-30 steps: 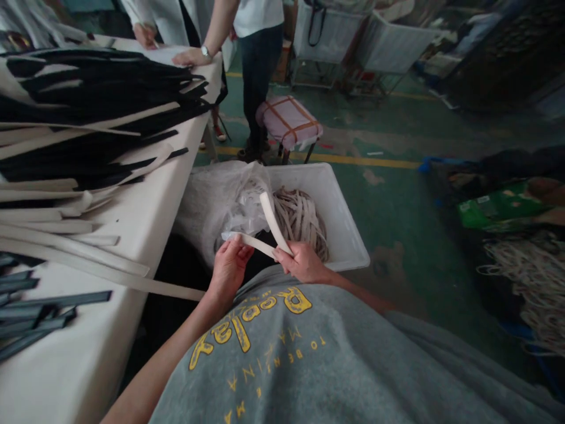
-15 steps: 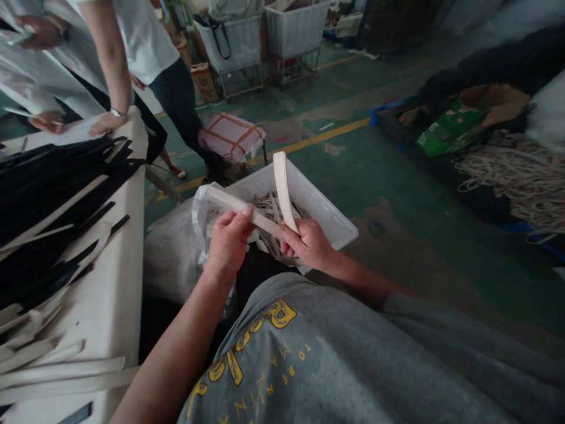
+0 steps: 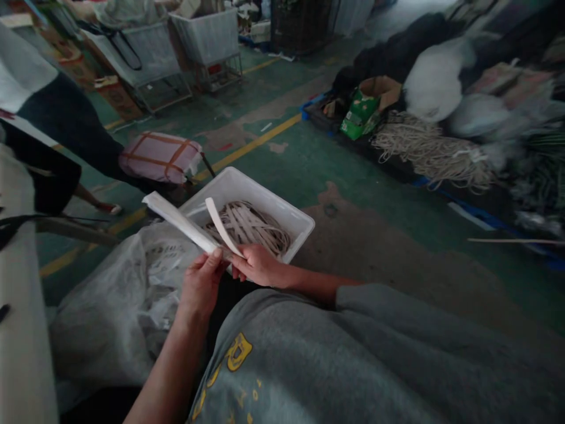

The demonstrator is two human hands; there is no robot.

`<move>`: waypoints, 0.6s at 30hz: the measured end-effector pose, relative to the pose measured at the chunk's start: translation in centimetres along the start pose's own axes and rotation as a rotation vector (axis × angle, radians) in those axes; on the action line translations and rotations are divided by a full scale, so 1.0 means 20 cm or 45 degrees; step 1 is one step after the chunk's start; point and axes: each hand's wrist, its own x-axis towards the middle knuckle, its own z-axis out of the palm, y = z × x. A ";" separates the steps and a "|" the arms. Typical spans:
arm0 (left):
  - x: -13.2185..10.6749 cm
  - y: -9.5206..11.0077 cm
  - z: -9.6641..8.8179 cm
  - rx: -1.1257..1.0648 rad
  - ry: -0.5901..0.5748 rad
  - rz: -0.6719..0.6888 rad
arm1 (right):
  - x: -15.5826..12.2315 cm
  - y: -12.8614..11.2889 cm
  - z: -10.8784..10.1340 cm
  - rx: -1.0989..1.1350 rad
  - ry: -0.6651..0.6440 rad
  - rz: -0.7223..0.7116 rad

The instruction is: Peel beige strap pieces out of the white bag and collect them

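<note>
Holding one pale strip (image 3: 180, 221) in both hands, I have it just in front of the bin (image 3: 286, 215), on its near side. My left hand (image 3: 200, 282) pinches it, thumb on top and fingers shut under it. My right hand (image 3: 258, 268) is curled shut on the same strip, right beside the left hand. One long flat end sticks out to the left of the bin, over the bag (image 3: 115, 294). The other end bends up in a thin curl over the bin's near rim. More strips lie in a heap (image 3: 260, 229) inside the bin.

I think the strip is soft and springy, so it wants to flop and twist. To do this well, I would pinch close to the bend, with both thumbs flat on the strip, so it cannot turn over. A soft pinch should be enough; a hard one could crease it. I would hold it above the bin, so a slip drops it on the heap and not on the floor.
</note>
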 end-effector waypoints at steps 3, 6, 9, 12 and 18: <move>0.01 -0.04 -0.03 -0.025 0.066 0.008 | 0.00 0.03 0.01 -0.024 -0.045 0.008; 0.03 -0.04 -0.08 -0.070 0.228 0.035 | -0.02 0.06 0.04 -0.060 -0.147 0.078; 0.02 -0.10 -0.11 -0.043 0.163 -0.074 | 0.00 0.08 0.08 -0.119 -0.112 0.111; 0.00 -0.15 -0.11 -0.034 0.042 -0.148 | 0.03 0.07 0.10 -0.124 -0.053 0.091; -0.02 -0.13 -0.19 -0.106 0.306 -0.084 | 0.00 0.08 0.13 -0.178 -0.300 0.169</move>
